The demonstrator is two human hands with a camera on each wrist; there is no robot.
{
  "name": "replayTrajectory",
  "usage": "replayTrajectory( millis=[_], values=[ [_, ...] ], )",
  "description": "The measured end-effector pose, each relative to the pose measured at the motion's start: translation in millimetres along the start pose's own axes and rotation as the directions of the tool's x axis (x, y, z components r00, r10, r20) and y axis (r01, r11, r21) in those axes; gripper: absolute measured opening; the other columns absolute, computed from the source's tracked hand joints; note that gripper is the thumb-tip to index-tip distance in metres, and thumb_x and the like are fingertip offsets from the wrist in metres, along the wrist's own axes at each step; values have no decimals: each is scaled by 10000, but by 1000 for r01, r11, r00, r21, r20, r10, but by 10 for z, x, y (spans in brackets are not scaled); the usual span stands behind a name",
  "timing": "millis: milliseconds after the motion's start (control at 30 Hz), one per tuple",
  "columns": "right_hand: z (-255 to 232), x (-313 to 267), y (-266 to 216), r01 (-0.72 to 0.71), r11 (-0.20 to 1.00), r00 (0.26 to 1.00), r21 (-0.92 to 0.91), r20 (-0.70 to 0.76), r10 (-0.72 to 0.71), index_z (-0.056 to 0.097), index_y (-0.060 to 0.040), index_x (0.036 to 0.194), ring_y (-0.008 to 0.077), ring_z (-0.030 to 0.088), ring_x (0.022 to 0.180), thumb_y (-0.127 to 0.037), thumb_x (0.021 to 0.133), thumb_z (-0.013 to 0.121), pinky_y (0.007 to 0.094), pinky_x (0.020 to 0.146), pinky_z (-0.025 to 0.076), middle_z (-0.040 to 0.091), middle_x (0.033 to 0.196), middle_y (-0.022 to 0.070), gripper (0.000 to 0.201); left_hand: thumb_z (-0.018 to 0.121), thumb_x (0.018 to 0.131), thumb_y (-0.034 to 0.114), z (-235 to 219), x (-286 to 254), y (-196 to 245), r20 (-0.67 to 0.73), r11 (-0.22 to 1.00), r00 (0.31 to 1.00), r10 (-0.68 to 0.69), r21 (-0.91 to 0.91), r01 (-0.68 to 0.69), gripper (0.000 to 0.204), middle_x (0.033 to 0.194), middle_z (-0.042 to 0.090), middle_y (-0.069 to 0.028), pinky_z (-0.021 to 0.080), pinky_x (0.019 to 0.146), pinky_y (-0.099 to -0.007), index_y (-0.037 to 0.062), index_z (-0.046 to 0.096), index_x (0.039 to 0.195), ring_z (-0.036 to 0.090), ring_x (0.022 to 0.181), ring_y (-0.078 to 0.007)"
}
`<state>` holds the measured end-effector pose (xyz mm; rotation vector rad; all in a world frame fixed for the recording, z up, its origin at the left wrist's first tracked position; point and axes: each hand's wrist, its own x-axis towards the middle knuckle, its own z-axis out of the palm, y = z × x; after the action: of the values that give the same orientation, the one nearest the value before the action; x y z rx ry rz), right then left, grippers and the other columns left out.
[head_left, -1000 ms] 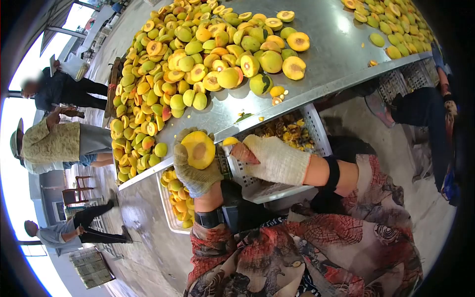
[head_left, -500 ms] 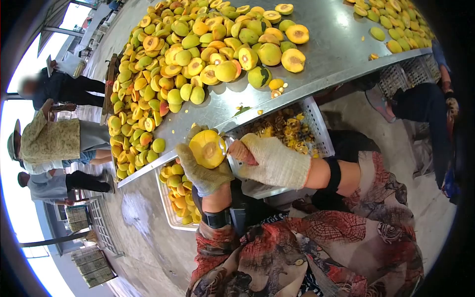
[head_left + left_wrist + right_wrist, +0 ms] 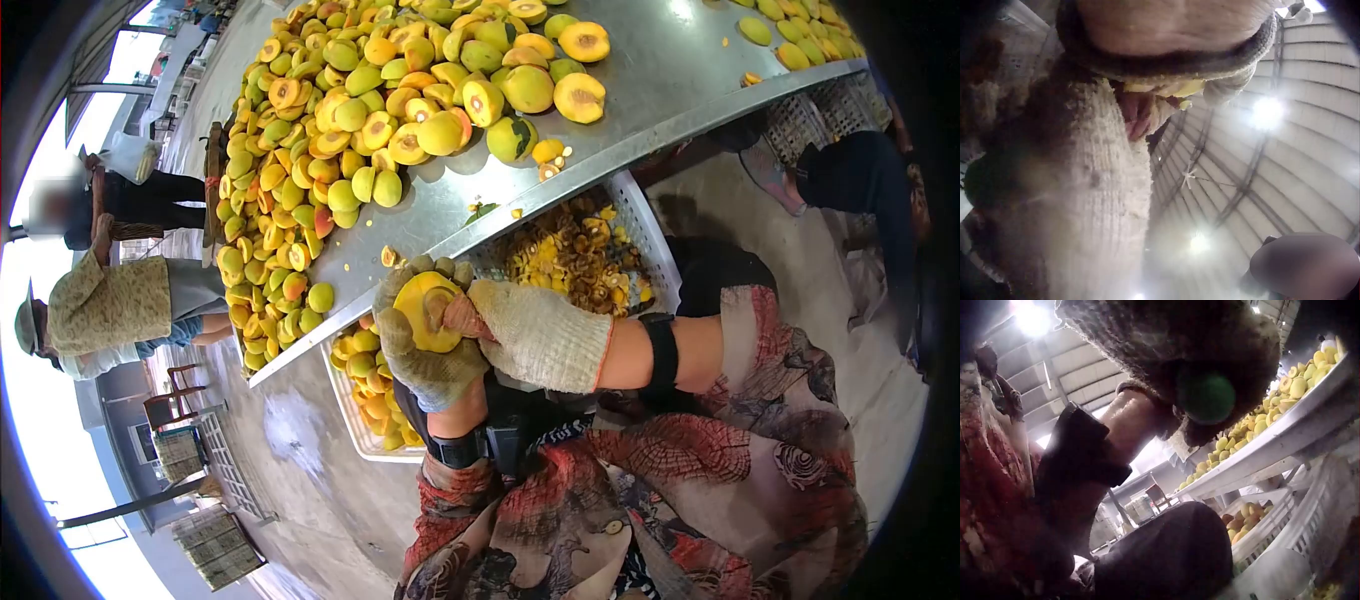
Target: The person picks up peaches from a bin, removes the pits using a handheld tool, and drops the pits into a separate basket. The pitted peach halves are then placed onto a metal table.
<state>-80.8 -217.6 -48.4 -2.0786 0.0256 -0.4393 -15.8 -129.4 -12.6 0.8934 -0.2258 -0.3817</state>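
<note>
A yellow peach half (image 3: 412,312) lies cut face up in my gloved left hand (image 3: 425,365), whose fingers curl round its edge. My gloved right hand (image 3: 545,332) meets it from the right and grips a small looped metal pitting tool, mostly hidden behind the fingers. The reddish thumb (image 3: 463,316), out of the glove, presses at the pit hollow in the middle of the cut face. In the left wrist view, a strip of yellow flesh (image 3: 1192,89) shows between the gloves. Mostly the dark glove (image 3: 1172,350) fills the top of the right wrist view.
Many peach halves (image 3: 350,110) are heaped on the metal table (image 3: 640,100). Below its edge stand a white crate (image 3: 655,240) of pits and scraps and a pale crate (image 3: 345,405) of peach halves. Other people (image 3: 110,300) stand at the left; another person's leg (image 3: 860,190) is at the right.
The right hand has moved in from beside the peach half, and its thumb now overlaps the cut face. The metal loop, visible half a second ago, is now mostly hidden at the centre.
</note>
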Motion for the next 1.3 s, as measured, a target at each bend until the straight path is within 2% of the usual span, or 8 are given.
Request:
replayTrajectory(
  millis=[167,233,567,700,867,1167,1233,1300],
  values=[
    [24,-11,-48,-155,980,985,122,93,144,487,-18,937,399,611,706,-150,785,570,490,598,484,599,767,217,218,560,857,437,14,-23,14,56,992,996,62,108,-68,493,1076,566,-157,477,846,-470,18,520,1114,549,965,-307],
    [23,-34,-79,66,998,998,16,0,-66,476,-8,948,406,611,696,-151,785,566,492,585,479,598,735,221,235,558,858,438,25,-49,38,39,983,996,80,162,-85,488,1066,564,-157,481,832,-466,23,519,1112,549,952,-303],
    [11,-139,-86,4,970,991,244,132,-37,439,26,1002,436,592,698,-158,760,590,495,587,469,578,714,236,340,556,851,460,-62,-76,81,107,909,978,181,360,-208,536,1046,564,-201,529,796,-447,-6,497,1110,598,906,-318],
    [-111,-172,-216,-111,955,975,274,218,51,475,-62,958,401,558,734,-147,731,636,465,613,453,513,824,162,291,554,860,452,-62,-85,90,164,879,962,218,395,-267,518,975,582,-216,538,757,-432,-10,506,1090,614,830,-306],
    [-166,-171,-288,-185,919,934,349,353,54,443,-30,977,420,559,715,-178,732,671,477,596,443,515,748,176,366,570,851,419,-117,-48,137,273,851,939,209,421,-312,480,913,600,-204,527,699,-399,-12,523,1057,610,778,-284],
    [-171,-130,-299,-63,968,972,241,234,5,408,-2,1017,352,588,642,-158,734,684,415,555,477,519,738,163,425,597,830,258,-176,-19,265,294,853,954,62,481,-203,345,919,622,-172,500,687,-330,-31,570,1017,605,757,-230],
    [-342,-24,-419,-568,589,754,575,651,92,401,2,1017,256,607,593,-125,737,668,361,523,496,502,719,108,408,609,820,222,-185,-20,287,297,809,951,90,535,-244,318,928,625,-161,492,691,-310,-31,581,1011,601,762,-212],
    [-343,-35,-442,-585,596,744,551,656,124,415,-8,990,182,595,553,-106,745,643,316,485,495,479,705,66,348,615,801,153,-190,14,329,376,793,926,43,551,-260,278,938,626,-150,474,700,-280,-28,591,1011,589,780,-187]
  ],
)
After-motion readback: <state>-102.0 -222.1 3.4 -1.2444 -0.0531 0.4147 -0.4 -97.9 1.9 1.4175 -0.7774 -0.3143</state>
